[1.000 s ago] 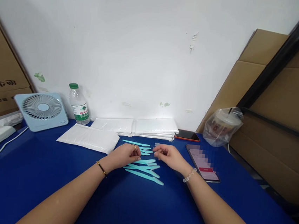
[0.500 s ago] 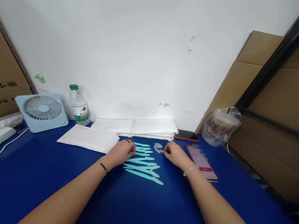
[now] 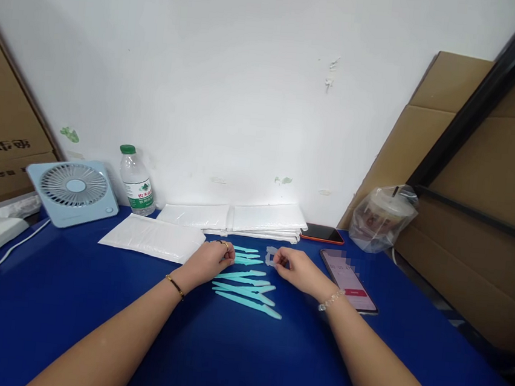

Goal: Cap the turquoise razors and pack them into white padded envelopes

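Observation:
Several turquoise eyebrow razors lie in a loose column on the blue table, their blade ends toward the right. My left hand is closed at the left ends of the upper razors, fingers pinched around one turquoise handle, which they mostly cover. A small group of clear plastic caps lies right of the razors. There my right hand is closed, thumb and forefinger pinching a clear cap at the group's near side. The fingertips partly hide that cap.
White padded envelopes are stacked against the wall, with another envelope left of my left hand. A lit phone lies beside my right wrist. A second phone, a bagged cup, a water bottle and a fan stand around.
My right hand has shifted slightly left onto the caps and its fingers have closed there. My left hand has barely moved; a razor seen below its fingertips no longer shows.

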The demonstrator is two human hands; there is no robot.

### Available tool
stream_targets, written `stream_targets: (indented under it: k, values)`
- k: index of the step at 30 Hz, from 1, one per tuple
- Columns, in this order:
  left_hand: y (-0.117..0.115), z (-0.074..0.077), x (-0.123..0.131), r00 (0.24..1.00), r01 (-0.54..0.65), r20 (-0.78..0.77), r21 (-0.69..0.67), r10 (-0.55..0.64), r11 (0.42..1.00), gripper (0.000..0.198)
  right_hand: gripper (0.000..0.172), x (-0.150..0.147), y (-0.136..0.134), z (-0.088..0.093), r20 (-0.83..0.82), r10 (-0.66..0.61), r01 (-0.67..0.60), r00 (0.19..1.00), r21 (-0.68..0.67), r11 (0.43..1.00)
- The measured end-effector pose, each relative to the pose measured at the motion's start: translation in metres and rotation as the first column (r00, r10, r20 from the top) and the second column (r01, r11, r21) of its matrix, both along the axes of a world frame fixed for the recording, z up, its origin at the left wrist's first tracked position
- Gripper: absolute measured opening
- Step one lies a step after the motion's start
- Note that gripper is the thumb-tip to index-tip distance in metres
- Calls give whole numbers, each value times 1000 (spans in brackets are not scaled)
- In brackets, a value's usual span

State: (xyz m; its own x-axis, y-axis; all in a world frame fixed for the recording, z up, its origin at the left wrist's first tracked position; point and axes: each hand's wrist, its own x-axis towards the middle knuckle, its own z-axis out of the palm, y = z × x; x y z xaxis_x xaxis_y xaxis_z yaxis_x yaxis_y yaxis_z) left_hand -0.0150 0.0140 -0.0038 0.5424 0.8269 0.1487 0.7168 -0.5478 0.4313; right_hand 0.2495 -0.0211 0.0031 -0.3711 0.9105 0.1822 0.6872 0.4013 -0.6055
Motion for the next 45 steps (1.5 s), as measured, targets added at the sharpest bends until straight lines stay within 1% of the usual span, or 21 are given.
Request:
stream_targets:
  k: [4,8,13,19,23,27,28,30,32,34,35,37,39,41,43,45]
  values:
    - [-1,1,1,1000,6,-12,18,-5,1000,11,7,-8,-2,-4,-69,64,-63,996,11,998]
    - [-3,3,2,999,9,-37,24,-8,1000,12,9,-15,-3,-5,-76,75,-71,994,51,996]
    - [-6,7,3,998,12,-61,34,-10,999,12,9,-18,-2,-4,-84,42,-35,996,76,996]
    - [-6,12,3,998,-4,-54,37,6,999,11,11,-16,-3,-2,-106,17,-11,994,54,998]
    - [-11,13,6,999,29,-20,-21,-29,999,14,10,-23,-5,-2,-107,45,-40,993,44,998]
    - [-18,14,8,994,112,5,-123,-112,986,17,10,-23,-7,-4,-91,127,-130,988,-27,991]
    - [-19,14,9,992,126,1,-144,-128,981,18,10,-20,-6,-4,-82,133,-137,988,-34,990]
    - [-18,12,8,992,123,-11,-137,-125,983,20,12,-15,-2,-5,-44,87,-87,995,5,996]
    - [-14,10,7,997,69,-32,-37,-70,997,19,13,-12,5,-8,14,-27,26,1000,99,995]
    - [-8,6,6,998,3,-63,93,3,996,19,12,-12,12,-12,83,-149,133,985,175,976]
    - [-6,4,5,997,-19,-78,136,30,991,19,12,-14,14,-14,119,-198,172,973,195,965]
    - [-2,1,4,993,-31,-108,163,49,986,18,13,-20,19,-18,189,-261,222,947,207,953]
    - [0,-2,4,990,-27,-130,150,47,988,15,11,-25,21,-22,232,-275,232,933,197,953]
    - [1,-3,3,990,-31,-130,122,46,992,12,7,-25,22,-24,245,-254,219,936,161,962]
    - [2,-4,3,992,-44,-111,79,52,996,11,7,-21,21,-24,227,-232,207,946,129,970]
    - [2,-4,2,994,-54,-89,32,56,998,12,7,-15,20,-22,172,-206,190,963,101,977]
